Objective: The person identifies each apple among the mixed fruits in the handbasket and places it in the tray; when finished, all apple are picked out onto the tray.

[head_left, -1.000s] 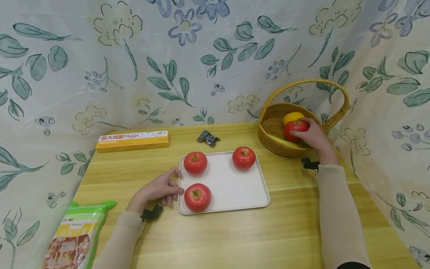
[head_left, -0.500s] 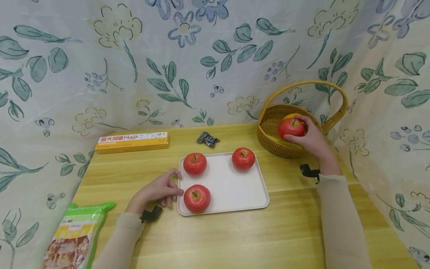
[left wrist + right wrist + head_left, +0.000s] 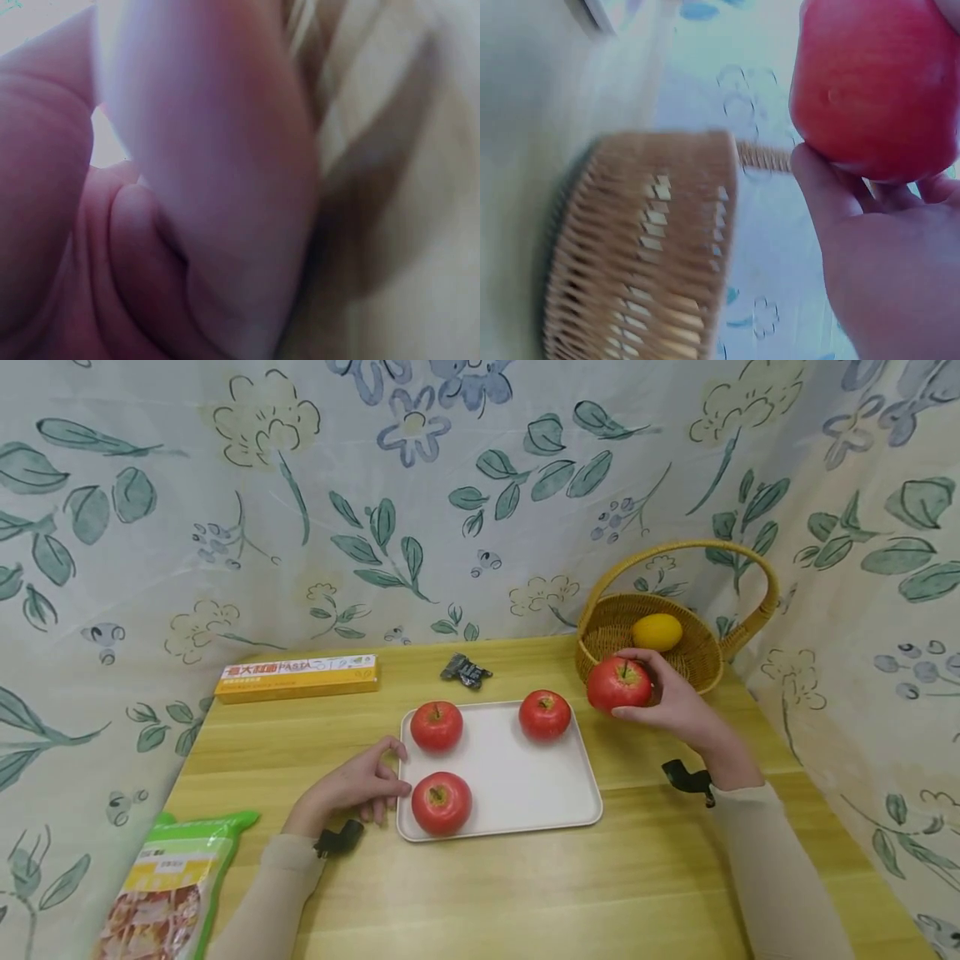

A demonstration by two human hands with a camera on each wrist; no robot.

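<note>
My right hand (image 3: 675,702) grips a red apple (image 3: 619,685) between thumb and fingers, in front of the wicker basket (image 3: 600,643). The apple (image 3: 877,90) fills the upper right of the right wrist view, beside the basket's woven side. A yellow lemon-like fruit (image 3: 657,632) lies in the basket. My left hand (image 3: 356,781) is at the left edge of the white tray (image 3: 517,785), thumb and index fingertips right at the rim, fingers loosely bent. Three red apples sit on the tray: back left (image 3: 437,727), front left (image 3: 442,803) and back right (image 3: 544,716).
A yellow pasta box (image 3: 297,679) lies at the back left of the wooden table (image 3: 517,902). Behind the tray is a small black wrapped packet (image 3: 466,671). A green and yellow food bag (image 3: 168,885) lies at the front left. The basket's handle (image 3: 678,545) arches upward.
My right hand has lifted the apple out of the basket and brought it left and toward me, uncovering the yellow fruit. My left hand and the tray have stayed in place.
</note>
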